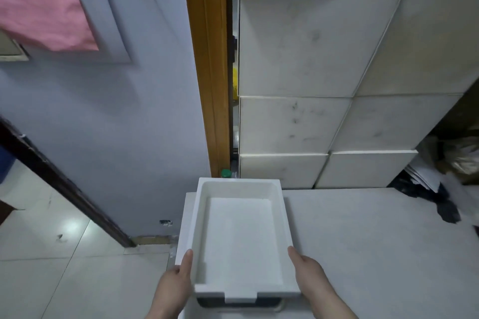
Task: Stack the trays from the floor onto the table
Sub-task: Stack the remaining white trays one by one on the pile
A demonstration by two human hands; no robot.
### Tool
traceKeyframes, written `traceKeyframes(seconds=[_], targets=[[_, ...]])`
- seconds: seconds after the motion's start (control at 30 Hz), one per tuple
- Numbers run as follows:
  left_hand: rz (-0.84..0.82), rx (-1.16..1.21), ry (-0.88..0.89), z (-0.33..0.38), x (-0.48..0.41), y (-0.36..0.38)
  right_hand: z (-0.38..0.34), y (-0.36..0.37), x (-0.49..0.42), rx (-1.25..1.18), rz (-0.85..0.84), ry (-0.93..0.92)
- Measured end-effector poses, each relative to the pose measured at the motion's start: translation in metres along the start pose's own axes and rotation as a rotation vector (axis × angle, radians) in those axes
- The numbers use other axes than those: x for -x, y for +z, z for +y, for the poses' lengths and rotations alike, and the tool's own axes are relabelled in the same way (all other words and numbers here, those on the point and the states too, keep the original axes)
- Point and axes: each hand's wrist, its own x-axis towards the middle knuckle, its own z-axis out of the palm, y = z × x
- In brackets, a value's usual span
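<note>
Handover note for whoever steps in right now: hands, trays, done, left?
Left hand: gripping the left rim of the top tray.
Right hand: gripping its right rim.
Trays: the top tray is empty and upright, sitting on or just above another white tray at the table's left edge; contact can't be confirmed.
Done: at least one tray is up on the table.
Left: settle and square this one, let go, then check the floor. No more trays are in view there.

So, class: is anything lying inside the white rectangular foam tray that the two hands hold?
No, the white rectangular foam tray shows only its bare white floor.
</note>
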Motion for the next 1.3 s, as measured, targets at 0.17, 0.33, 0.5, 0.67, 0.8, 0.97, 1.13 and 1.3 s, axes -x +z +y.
traceKeyframes(seconds=[0.17,0.33,0.5,0.67,0.8,0.97,1.13,1.3], targets=[[-0.008,0.078,-0.043,-0.013,0.012,0.002,0.022,0.001,0.014,-0.069,-0.066,0.032],[0.023,0.058,-0.044,-0.015,0.008,0.003,0.027,0.002,0.016,-0.085,-0.043,0.001],[-0.032,0.342,-0.189,-0.014,0.026,0.009,0.036,0.009,0.024,-0.29,-0.032,0.036],[-0.076,0.87,-0.35,-0.019,0.058,0.041,0.049,0.034,0.041,-0.663,-0.015,0.195],[-0.151,1.008,-0.331,-0.006,0.087,0.068,0.049,0.065,0.063,-0.895,-0.12,0.244],[-0.088,0.972,-0.317,-0.007,0.089,0.074,0.056,0.075,0.064,-0.836,-0.097,0.141],[-0.081,0.935,-0.332,-0.013,0.088,0.074,0.059,0.076,0.063,-0.815,-0.08,0.106],[-0.112,0.904,-0.317,-0.013,0.08,0.062,0.058,0.063,0.063,-0.804,-0.106,0.114]])
